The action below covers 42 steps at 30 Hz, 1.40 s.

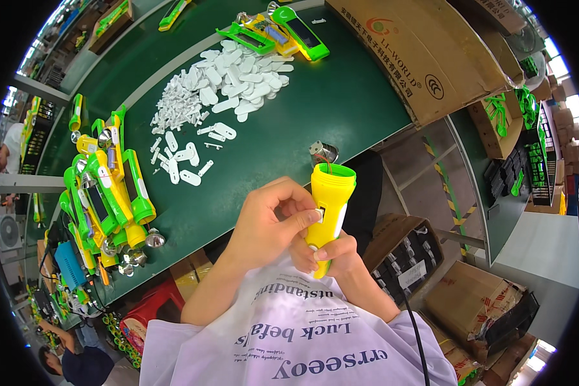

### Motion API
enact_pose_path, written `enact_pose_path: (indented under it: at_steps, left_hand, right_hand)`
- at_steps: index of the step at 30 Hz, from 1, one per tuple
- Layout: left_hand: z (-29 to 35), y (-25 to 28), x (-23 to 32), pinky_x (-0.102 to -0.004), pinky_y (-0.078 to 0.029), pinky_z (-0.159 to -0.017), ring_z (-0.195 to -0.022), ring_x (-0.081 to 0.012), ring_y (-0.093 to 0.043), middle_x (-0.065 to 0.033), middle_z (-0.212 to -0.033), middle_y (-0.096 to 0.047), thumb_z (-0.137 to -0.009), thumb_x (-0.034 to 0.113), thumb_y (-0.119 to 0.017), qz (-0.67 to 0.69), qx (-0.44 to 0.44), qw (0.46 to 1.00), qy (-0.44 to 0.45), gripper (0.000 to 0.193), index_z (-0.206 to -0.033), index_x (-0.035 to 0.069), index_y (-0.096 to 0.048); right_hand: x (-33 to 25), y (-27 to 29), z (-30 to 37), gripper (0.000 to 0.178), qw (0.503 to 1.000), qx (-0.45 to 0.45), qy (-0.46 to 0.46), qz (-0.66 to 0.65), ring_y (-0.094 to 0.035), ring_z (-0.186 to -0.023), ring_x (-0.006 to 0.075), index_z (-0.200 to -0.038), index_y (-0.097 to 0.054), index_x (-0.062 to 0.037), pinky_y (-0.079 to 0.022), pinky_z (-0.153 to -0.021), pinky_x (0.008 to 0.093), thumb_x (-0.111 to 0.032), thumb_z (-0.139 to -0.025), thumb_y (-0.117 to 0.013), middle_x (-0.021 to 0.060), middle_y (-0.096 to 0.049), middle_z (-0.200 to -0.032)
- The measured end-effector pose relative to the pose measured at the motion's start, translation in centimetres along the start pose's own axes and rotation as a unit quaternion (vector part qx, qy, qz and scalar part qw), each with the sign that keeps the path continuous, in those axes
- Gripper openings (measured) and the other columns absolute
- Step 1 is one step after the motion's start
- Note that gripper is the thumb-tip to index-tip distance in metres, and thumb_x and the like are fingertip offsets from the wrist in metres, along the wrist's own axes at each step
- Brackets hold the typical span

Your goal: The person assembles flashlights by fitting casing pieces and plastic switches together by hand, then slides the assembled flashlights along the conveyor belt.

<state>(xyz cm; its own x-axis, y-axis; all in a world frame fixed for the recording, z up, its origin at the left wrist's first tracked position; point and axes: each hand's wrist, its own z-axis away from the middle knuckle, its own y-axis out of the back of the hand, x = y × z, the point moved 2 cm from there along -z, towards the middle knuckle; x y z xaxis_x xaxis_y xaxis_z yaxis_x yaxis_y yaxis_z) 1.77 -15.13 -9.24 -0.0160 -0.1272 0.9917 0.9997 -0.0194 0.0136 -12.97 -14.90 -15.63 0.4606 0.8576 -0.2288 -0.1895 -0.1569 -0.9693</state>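
A yellow flashlight body (330,199) with a green rim stands nearly upright before my chest, its open wide end up. My right hand (336,253) wraps round its narrow lower part. Between the thumb and forefinger of my left hand (270,222) is a small white plastic piece (319,215), held against the dark slot in the body's side. Just beyond the open end is a silver reflector head (323,152), and thin wires show inside the rim. A long white strip runs down the body's right side.
On the green table (264,154) lie a heap of white plastic parts (238,77) and scattered small pieces. Several green and yellow flashlights (106,186) are piled at left, more (280,32) at the back. A cardboard box (424,58) stands back right; a red stool (151,315) is lower left.
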Motion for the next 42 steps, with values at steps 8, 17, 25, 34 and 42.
enact_pose_path:
  at_steps: [8, 17, 25, 34, 42]
  left_hand:
    - [-0.7, -0.1, -1.8, -0.0233, -0.047, -0.080, -0.095, -0.0104, -0.058, -0.0074, -0.108, -0.064, -0.087, 0.003, -0.071, 0.097, -0.044, 0.994, 0.027, 0.042, -0.124, -0.003, -0.053]
    - [-0.8, -1.3, -3.0, -0.0311, -0.042, -0.103, -0.119, -0.0169, -0.055, -0.0108, -0.131, -0.058, -0.097, 0.006, -0.055, 0.197, -0.087, 0.975, 0.052, 0.052, -0.145, -0.004, -0.037]
    - [-0.9, -0.7, -3.5, -0.0227, -0.047, -0.087, -0.104, -0.0115, -0.059, -0.0070, -0.124, -0.062, -0.097, 0.023, -0.061, 0.254, -0.096, 0.958, 0.093, 0.052, -0.139, -0.002, -0.044]
    - [-1.0, -0.9, -4.6, -0.0343, -0.049, -0.096, -0.111, -0.0214, -0.061, -0.0153, -0.129, -0.058, -0.089, 0.028, -0.071, 0.344, -0.087, 0.926, 0.127, 0.065, -0.140, -0.001, -0.042]
    - [-1.0, -0.6, -5.7, -0.0356, -0.050, -0.095, -0.107, -0.0234, -0.063, -0.0174, -0.121, -0.062, -0.084, 0.026, -0.076, 0.371, -0.076, 0.919, 0.107, 0.065, -0.135, -0.001, -0.045]
  right_hand:
    - [0.2, -0.2, 0.3, 0.037, 1.000, 0.018, -0.015, 0.005, -0.049, -0.051, 0.0180, -0.099, -0.046, -0.0063, -0.041, -0.050, 0.0331, -0.002, -0.069, -0.067, 0.0079, -0.050, -0.067]
    - [0.4, 0.1, 0.3, 0.027, 0.996, 0.066, -0.022, -0.061, -0.047, -0.051, 0.0181, -0.094, -0.048, -0.0059, -0.040, -0.051, 0.0328, -0.006, -0.073, -0.066, 0.0068, -0.048, -0.066]
    - [0.2, -0.5, -0.1, 0.030, 0.995, 0.094, -0.008, -0.032, -0.048, -0.050, 0.0186, -0.095, -0.047, -0.0054, -0.041, -0.049, 0.0329, -0.004, -0.072, -0.066, 0.0077, -0.049, -0.066]
    - [0.3, -0.3, -0.4, 0.032, 0.981, 0.178, 0.012, 0.075, -0.051, -0.051, 0.0190, -0.097, -0.047, -0.0023, -0.043, -0.048, 0.0326, -0.001, -0.069, -0.065, 0.0091, -0.053, -0.069]
    - [0.5, -1.0, -0.8, 0.026, 0.959, 0.243, 0.010, 0.145, -0.053, -0.047, 0.0182, -0.089, -0.052, -0.0008, -0.041, -0.045, 0.0308, -0.001, -0.067, -0.066, 0.0084, -0.055, -0.064]
